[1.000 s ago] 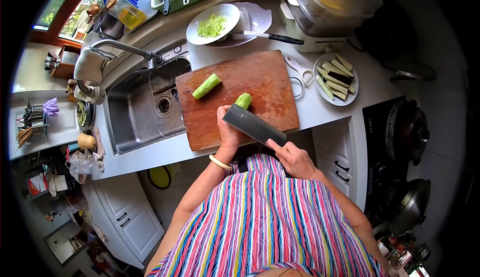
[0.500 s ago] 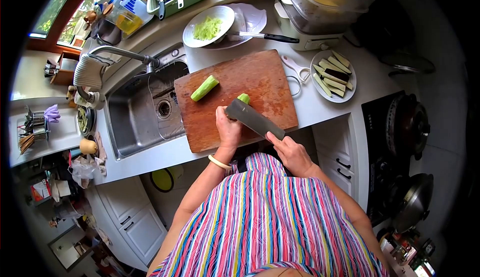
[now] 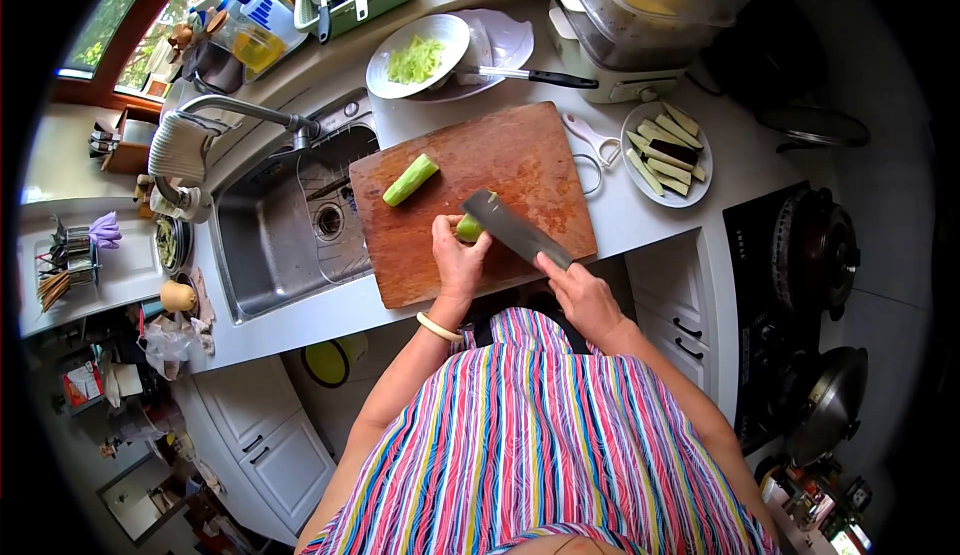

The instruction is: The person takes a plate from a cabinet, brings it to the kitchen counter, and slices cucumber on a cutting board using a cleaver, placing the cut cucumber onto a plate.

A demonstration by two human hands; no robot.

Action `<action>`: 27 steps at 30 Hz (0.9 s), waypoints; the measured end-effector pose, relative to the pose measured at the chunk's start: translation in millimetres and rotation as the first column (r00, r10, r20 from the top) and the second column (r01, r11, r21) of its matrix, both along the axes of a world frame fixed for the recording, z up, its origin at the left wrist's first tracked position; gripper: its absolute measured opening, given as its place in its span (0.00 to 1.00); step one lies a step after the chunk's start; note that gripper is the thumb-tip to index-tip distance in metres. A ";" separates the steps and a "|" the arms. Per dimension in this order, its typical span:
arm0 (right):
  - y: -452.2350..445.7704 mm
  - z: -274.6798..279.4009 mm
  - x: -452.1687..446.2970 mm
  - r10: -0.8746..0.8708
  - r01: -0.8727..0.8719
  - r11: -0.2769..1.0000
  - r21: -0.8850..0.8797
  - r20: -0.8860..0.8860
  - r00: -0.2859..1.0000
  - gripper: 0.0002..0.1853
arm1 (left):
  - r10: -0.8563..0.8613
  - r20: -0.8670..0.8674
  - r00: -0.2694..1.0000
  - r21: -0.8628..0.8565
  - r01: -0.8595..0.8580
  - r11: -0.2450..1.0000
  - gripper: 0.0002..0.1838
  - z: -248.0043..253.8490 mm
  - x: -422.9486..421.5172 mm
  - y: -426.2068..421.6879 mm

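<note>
My left hand point(image 3: 459, 258) is closed around a short green vegetable piece point(image 3: 468, 228) over the wooden cutting board point(image 3: 530, 165). My right hand point(image 3: 585, 297) grips the handle of a wide dark cleaver point(image 3: 515, 230). The blade's far end is right beside the held piece, and a small pale bit sticks to it. Farther back on the board's left part lies a longer peeled green piece point(image 3: 411, 180), touched by neither hand.
The sink point(image 3: 270, 245) adjoins the board's left. Behind stand a bowl of green shreds point(image 3: 450, 37) and a black-handled utensil point(image 3: 560, 79). At right are a peeler point(image 3: 592, 139), a plate of eggplant strips point(image 3: 655, 193), a steamer point(image 3: 640, 88) and the stove point(image 3: 750, 305).
The cleaver's blade has shifted right, off the top of the held piece. That piece now shows between my left fingers, nearer to me and farther left than before.
</note>
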State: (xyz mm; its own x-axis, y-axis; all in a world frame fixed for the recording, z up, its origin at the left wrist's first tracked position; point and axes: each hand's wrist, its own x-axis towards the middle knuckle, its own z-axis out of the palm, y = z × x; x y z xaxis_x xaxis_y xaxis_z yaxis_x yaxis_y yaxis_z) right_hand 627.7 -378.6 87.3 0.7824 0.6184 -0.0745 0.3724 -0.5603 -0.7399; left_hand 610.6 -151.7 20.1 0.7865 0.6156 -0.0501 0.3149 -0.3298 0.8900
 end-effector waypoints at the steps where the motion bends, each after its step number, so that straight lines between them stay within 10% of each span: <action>1: 0.3 -5.9 4.5 -0.006 0.007 0.999 -0.032 0.040 0.999 0.25 | -0.011 0.019 1.000 0.019 0.011 1.000 0.20 1.5 -0.7 -1.0; 27: -14.4 27.4 0.4 0.191 -0.183 0.977 -0.112 0.056 0.980 0.30 | -0.184 0.196 0.963 0.209 0.142 0.968 0.15 19.0 -2.1 0.5</action>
State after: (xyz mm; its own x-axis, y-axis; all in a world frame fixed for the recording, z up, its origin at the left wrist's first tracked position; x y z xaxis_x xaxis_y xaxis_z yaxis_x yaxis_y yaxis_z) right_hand 628.1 -393.0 114.7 0.6590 0.7455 -0.0993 0.5243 -0.5501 -0.6500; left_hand 608.4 -151.2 39.1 0.8563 0.4598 0.2351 0.0533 -0.5315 0.8454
